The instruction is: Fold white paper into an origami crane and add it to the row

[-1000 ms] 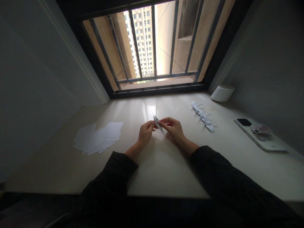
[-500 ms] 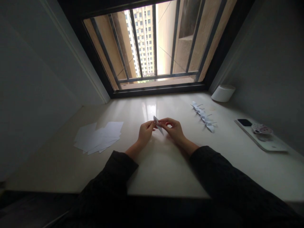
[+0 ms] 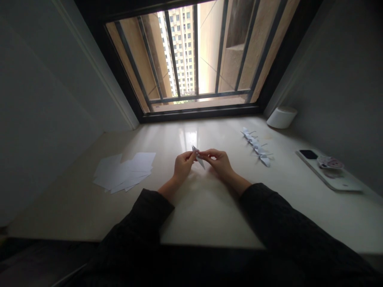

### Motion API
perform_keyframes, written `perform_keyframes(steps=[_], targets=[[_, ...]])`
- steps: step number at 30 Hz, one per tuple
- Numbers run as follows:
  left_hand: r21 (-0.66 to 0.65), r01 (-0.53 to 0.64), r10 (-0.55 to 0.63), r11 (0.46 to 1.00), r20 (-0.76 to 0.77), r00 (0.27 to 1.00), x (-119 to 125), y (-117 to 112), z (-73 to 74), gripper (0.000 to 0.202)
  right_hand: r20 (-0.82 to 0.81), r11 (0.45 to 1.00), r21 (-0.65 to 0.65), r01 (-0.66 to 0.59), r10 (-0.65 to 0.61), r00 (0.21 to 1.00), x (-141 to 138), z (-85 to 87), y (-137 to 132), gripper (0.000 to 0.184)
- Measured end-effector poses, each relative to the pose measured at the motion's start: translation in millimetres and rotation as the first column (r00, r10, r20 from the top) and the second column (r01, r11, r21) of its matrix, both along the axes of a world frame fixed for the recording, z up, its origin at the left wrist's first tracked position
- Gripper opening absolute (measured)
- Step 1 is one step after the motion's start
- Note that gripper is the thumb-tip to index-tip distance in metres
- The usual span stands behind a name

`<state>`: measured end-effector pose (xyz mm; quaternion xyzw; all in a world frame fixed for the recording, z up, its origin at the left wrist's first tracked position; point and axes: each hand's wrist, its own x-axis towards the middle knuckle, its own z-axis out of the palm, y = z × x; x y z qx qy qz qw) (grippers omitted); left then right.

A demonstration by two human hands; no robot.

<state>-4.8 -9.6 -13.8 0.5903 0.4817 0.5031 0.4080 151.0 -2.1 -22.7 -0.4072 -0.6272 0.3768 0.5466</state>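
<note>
Between my two hands, above the middle of the counter, is a small folded white paper (image 3: 200, 161) with pointed ends. My left hand (image 3: 182, 164) pinches it from the left with thumb and fingers. From the right, the fingertips of my right hand (image 3: 219, 162) grip it near its upper middle. One point sticks up past the fingers and another slants down toward me. The fingertips partly cover the folds. To the right stands a row of several folded paper cranes (image 3: 256, 147), close together.
Loose white paper sheets (image 3: 125, 173) overlap at the left. A phone (image 3: 329, 171) with a round grip on its back lies at the right. Behind it, a white cylindrical object (image 3: 281, 117) rests by the wall. A barred window (image 3: 197, 115) closes off the counter's (image 3: 206, 215) far side.
The folded paper has shifted very slightly to the left in my fingers, and my right fingertips have closed in a little. Everything else stays where it was.
</note>
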Motion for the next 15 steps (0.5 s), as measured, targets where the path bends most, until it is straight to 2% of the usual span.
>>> perform_keyframes(steps=[4, 15], targets=[[0.01, -0.026, 0.026, 1.0, 0.005, 1.0, 0.6, -1.1, 1.5, 0.04, 0.033, 1.0, 0.027, 0.01, -0.011, 0.999, -0.8, 1.1, -1.6, 0.022], [0.016, -0.045, 0.044, 0.999, 0.062, 0.997, 1.9, -0.8, 2.2, 0.037, -0.095, 0.995, -0.101, -0.008, -0.002, 0.995, -3.3, -0.5, -0.4, 0.03]])
